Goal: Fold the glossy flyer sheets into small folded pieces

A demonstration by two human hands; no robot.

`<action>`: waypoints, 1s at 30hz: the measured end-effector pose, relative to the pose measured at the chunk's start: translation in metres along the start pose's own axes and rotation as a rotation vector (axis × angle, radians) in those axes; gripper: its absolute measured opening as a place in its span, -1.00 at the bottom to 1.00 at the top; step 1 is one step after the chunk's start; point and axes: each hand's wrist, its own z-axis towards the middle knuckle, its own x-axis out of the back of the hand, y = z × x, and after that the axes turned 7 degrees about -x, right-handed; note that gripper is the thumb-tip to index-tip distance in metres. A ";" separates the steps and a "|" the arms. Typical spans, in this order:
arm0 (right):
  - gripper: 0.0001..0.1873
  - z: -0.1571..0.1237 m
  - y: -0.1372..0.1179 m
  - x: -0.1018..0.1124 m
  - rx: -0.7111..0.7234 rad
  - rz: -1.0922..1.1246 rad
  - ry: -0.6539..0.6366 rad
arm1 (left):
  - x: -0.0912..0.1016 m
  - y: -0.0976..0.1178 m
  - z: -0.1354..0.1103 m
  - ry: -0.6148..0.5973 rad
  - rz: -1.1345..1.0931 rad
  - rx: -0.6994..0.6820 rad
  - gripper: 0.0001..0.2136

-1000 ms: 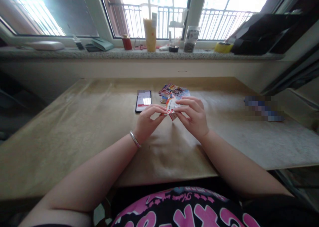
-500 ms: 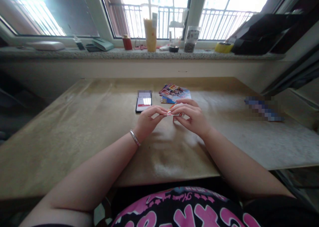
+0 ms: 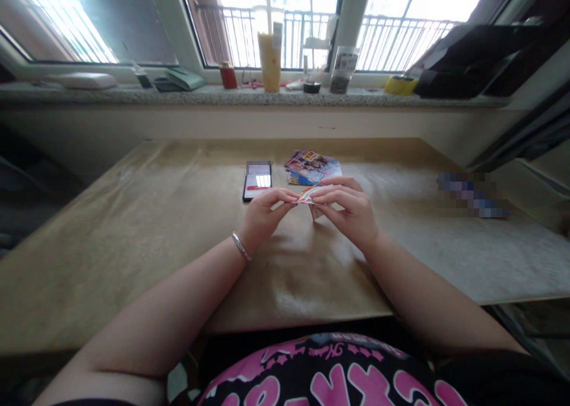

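Note:
A small piece of printed paper [image 3: 306,194], white with orange and red, is held between both hands above the table. My left hand [image 3: 266,213] pinches its left edge between thumb and fingers. My right hand [image 3: 350,207] grips the right part, fingers on top and thumb below. A folded flap [image 3: 316,212] hangs beneath the right fingers. Most of the right side is hidden by that hand. Just beyond lies a pile of colourful printed sheets [image 3: 314,165]. A phone [image 3: 257,181] with its screen lit rests beyond my left hand.
The table [image 3: 155,228] has a shiny brown cover. Toward its right end lies a blurred bluish item [image 3: 472,195]. On the granite windowsill [image 3: 187,99] stand a yellow cup [image 3: 269,63], a red bottle [image 3: 228,75], a clear container [image 3: 342,73] and a yellow tape roll [image 3: 401,85].
My right hand has shifted slightly right along the paper, its fingers a little straighter. More of the printed surface and the hanging flap shows. My left hand has stayed nearly in place.

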 end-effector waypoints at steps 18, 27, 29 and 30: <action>-0.92 -0.002 -0.004 -0.003 -0.042 0.025 0.060 | 0.002 0.006 0.002 0.024 0.030 -0.039 -0.92; -0.93 -0.001 -0.011 -0.008 -0.100 0.023 0.005 | 0.002 0.017 0.006 -0.028 0.398 -0.240 -0.95; -0.92 -0.002 -0.012 -0.010 -0.121 0.024 0.015 | 0.003 0.014 0.006 -0.022 0.404 -0.252 -0.96; -0.92 -0.002 -0.011 -0.010 -0.126 0.026 0.018 | 0.004 0.013 0.007 -0.018 0.410 -0.259 -0.97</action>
